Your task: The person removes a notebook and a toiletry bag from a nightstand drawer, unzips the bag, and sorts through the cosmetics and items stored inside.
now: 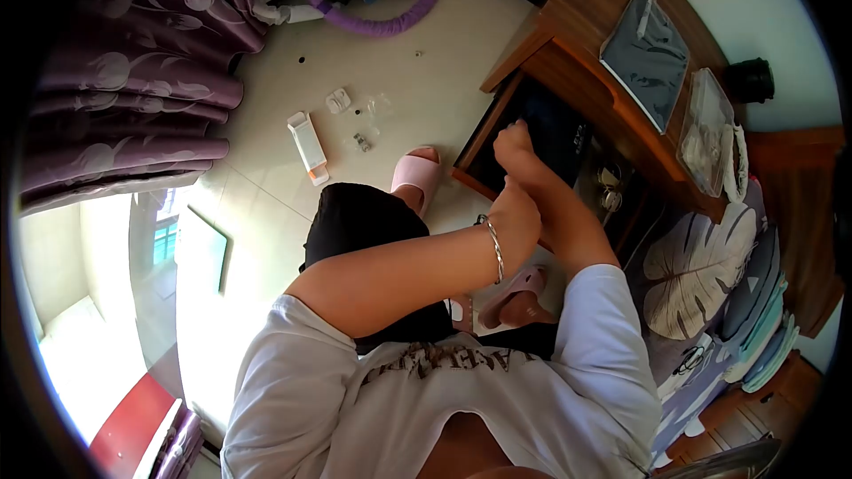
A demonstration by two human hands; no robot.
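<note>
An open wooden drawer (475,145) of the desk holds a dark, flat item (552,129) with small white lettering; its kind is unclear. My right hand (514,145) reaches into the drawer at this item's near edge. Its fingers are curled, and whatever they grip is hidden. Lower down, my left hand (516,210) is by the drawer front, beside my right forearm. Its fingers are mostly out of sight behind the hand, so their state cannot be made out. A silver bracelet (495,251) circles the left wrist.
On the desk lie a dark flat packet (648,53) and a clear plastic case (706,133). A white box (307,147), small pieces and clear wrap lie on the floor. A purple ring (382,27) is farther off. A leaf-print cushion (688,275) is at right.
</note>
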